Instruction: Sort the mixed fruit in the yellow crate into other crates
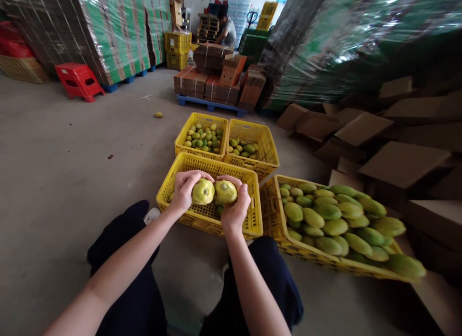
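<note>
My left hand (185, 189) is wrapped round a yellow-green papaya (203, 191), its end turned toward me. A second papaya (225, 192) sits in my right hand (236, 206), close beside the first. Both are held above a yellow plastic crate (254, 215) between my knees. Little of that crate's contents shows; a bit of green fruit is visible under my hands. To the right, another yellow crate (276, 206) is heaped with larger green-yellow papayas (328, 212).
Two yellow crates (176, 146) (269, 148) with smaller fruit stand just beyond. Cardboard boxes (404, 162) pile up at right. A blue pallet (211, 105) bears flattened cartons. A red stool (79, 81), wrapped stacks (111, 32) and a person (228, 32) are farther back. One fruit (158, 114) lies on the floor.
</note>
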Available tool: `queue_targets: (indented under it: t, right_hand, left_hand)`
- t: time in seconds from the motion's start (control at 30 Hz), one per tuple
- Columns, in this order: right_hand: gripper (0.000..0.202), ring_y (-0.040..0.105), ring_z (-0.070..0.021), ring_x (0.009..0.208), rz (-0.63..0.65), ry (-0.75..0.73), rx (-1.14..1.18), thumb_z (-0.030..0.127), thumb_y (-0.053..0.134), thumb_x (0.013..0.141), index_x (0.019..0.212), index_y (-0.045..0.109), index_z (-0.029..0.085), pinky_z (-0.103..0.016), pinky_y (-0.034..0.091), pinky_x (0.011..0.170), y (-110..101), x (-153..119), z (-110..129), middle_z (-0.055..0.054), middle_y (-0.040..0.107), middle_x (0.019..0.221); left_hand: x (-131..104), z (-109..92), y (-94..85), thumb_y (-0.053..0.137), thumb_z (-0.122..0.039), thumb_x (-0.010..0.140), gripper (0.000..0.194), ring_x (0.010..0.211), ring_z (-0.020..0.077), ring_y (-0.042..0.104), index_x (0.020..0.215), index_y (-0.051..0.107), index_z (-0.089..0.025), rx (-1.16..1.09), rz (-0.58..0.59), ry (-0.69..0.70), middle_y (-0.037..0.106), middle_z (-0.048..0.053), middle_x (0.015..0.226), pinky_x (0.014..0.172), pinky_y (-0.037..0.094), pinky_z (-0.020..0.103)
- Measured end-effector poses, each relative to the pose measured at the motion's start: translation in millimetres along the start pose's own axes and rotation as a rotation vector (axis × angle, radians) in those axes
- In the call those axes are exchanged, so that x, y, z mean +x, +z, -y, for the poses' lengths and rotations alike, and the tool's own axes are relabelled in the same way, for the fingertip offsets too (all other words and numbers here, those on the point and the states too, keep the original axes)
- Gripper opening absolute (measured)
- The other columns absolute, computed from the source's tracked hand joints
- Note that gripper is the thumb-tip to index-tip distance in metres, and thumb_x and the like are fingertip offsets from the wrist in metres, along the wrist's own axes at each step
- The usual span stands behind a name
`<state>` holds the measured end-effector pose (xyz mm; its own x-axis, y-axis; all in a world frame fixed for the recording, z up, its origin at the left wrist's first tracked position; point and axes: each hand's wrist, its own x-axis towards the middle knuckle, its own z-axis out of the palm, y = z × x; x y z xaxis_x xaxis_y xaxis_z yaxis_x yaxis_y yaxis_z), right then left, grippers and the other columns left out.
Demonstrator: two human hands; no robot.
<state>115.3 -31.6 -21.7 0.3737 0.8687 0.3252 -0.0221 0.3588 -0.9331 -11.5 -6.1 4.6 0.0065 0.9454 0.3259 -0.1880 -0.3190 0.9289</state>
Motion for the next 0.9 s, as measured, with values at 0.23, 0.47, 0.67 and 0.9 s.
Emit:
queue_targets:
  t: [0.23, 0.47, 0.67, 0.9]
  right_hand:
    - [0.034, 0.067, -0.0247, 0.075, -0.245, -0.118, 0.076, 0.039, 0.047, 0.090, 0.071, 0.070, 0.024, -0.040, 0.054, 0.077, 13, -1, 2, -0.005, 0.071, 0.075]
    - [0.034, 0.069, -0.0269, 0.077, -0.242, -0.220, -0.037, 0.038, 0.043, 0.091, 0.072, 0.068, 0.024, -0.043, 0.054, 0.078, 10, -1, 1, -0.006, 0.070, 0.076]
    - [0.034, 0.069, -0.0269, 0.076, -0.239, -0.269, -0.016, 0.036, 0.044, 0.090, 0.072, 0.071, 0.024, -0.044, 0.054, 0.079, 8, -3, 1, -0.005, 0.071, 0.074]
    - [0.034, 0.069, -0.0259, 0.075, -0.223, -0.285, 0.058, 0.031, 0.045, 0.092, 0.072, 0.072, 0.024, -0.042, 0.055, 0.078, 8, -4, 2, -0.004, 0.072, 0.075]
  left_hand:
    - [-3, 2, 5.2, 0.050, -0.043, 0.081, 0.038, 0.069, 0.0229, 0.068, 0.061, 0.074, -0.021, -0.045, 0.085, -0.076, 0.075, 0.007, 0.069, 0.070, 0.052, 0.035]
    - [-2, -3, 3.3, 0.052, -0.043, 0.080, 0.037, 0.066, 0.0227, 0.067, 0.062, 0.076, -0.020, -0.034, 0.106, -0.044, 0.076, 0.008, 0.068, 0.067, 0.052, 0.035]
    - [-2, -5, -0.1, 0.052, -0.042, 0.083, 0.038, 0.067, 0.0219, 0.067, 0.066, 0.078, -0.021, -0.005, 0.158, 0.021, 0.077, 0.007, 0.071, 0.067, 0.050, 0.035]
    - [-3, -5, -1.2, 0.052, -0.038, 0.086, 0.037, 0.066, 0.0220, 0.067, 0.067, 0.078, -0.021, -0.030, 0.191, 0.050, 0.078, 0.007, 0.072, 0.068, 0.049, 0.035]
